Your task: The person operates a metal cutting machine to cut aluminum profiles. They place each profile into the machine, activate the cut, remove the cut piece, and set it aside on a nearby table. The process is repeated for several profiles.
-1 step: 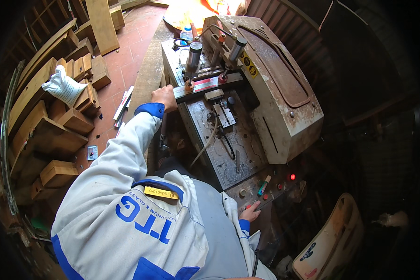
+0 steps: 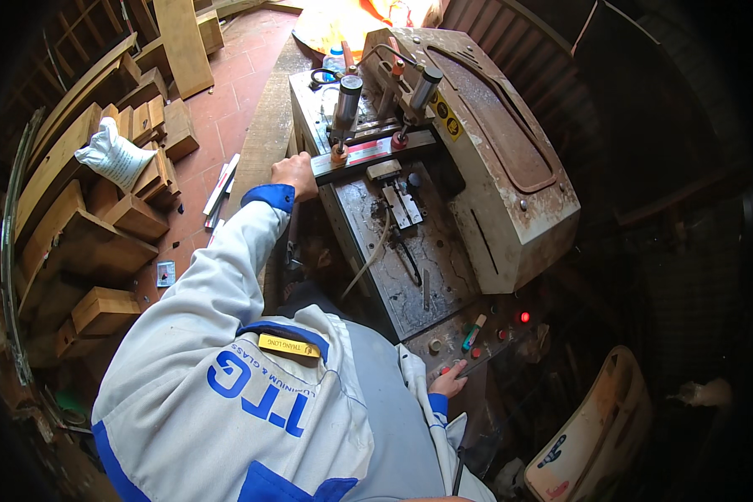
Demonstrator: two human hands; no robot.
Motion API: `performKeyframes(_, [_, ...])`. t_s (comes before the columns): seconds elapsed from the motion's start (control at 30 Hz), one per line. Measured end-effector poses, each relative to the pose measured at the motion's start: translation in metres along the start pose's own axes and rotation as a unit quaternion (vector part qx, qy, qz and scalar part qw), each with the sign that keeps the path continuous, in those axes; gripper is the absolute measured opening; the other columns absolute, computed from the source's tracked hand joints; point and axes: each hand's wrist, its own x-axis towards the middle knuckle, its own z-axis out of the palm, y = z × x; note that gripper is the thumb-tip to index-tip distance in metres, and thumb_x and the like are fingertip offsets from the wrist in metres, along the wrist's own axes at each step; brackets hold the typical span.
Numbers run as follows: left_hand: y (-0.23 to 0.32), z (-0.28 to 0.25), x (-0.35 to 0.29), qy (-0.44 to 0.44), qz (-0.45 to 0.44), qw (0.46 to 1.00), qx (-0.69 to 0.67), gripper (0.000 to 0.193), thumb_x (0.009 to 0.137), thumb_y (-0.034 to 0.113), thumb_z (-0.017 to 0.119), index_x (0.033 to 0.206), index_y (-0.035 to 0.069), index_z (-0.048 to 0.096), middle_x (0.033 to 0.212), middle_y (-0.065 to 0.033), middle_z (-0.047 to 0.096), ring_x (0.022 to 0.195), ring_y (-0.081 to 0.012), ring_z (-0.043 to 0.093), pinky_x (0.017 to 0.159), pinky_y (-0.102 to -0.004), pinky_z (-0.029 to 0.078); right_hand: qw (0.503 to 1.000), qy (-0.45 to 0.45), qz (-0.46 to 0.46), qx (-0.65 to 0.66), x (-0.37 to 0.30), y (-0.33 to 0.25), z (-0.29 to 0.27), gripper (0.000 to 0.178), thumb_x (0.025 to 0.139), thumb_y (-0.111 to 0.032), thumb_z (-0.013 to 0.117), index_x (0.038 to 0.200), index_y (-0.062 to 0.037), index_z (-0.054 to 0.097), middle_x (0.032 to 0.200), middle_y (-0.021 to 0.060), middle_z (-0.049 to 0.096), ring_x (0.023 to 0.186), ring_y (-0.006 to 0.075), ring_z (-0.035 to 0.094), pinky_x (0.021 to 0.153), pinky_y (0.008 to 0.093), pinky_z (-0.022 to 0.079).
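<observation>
At the near side of the saw-like machine (image 2: 527, 230), your left hand (image 2: 294, 176) is curled into a fist around the left end of the bar (image 2: 370, 155), which lies across the bed beneath two upright clamps (image 2: 349, 102), their tips meeting its top. Nothing has visibly shifted since the frame just before: hands and bar keep their places, so the piece appears steady. Your right hand (image 2: 448, 382) reaches to the panel (image 2: 500, 316), fingertips at a red button (image 2: 445, 370); it grips nothing visible, and I cannot tell how far its fingers spread or whether the button is pressed. A red lamp (image 2: 525, 317) glows nearby.

As for containers, a white sack (image 2: 115, 156) rests on the timber (image 2: 105, 311) to your left, its contents hidden. Behind the clamps stands a bottle (image 2: 335, 62); what it holds is unclear.
</observation>
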Motion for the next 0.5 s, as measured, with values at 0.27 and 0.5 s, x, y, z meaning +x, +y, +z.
performKeyframes(0.27, [0.002, -0.006, 0.005, 0.000, -0.003, 1.000, 0.000, 0.053, 0.080, 0.023, 0.086, 0.126, 0.000, 0.073, 0.119, -0.0251, 0.081, 0.113, -0.0418, 0.080, 0.101, -0.0497, 0.064, 1.000, 0.003, 0.000, -0.005, 0.006, 0.003, 0.008, 0.115, 0.107, -0.078, 0.056, 0.159, 0.0232, 0.042, 0.162, 0.0438, 0.049, 0.152, 0.0526, 0.049, 0.129, 0.0502, 0.039])
performKeyframes(0.5, [0.003, -0.008, 0.007, -0.004, 0.000, 1.000, 0.000, 0.051, 0.081, 0.023, 0.085, 0.125, 0.001, 0.073, 0.120, -0.0247, 0.081, 0.115, -0.0417, 0.080, 0.101, -0.0499, 0.064, 1.000, -0.004, 0.012, 0.002, -0.001, -0.008, 0.007, 0.118, 0.106, -0.081, 0.054, 0.160, 0.0239, 0.041, 0.163, 0.0442, 0.048, 0.153, 0.0530, 0.049, 0.129, 0.0501, 0.039])
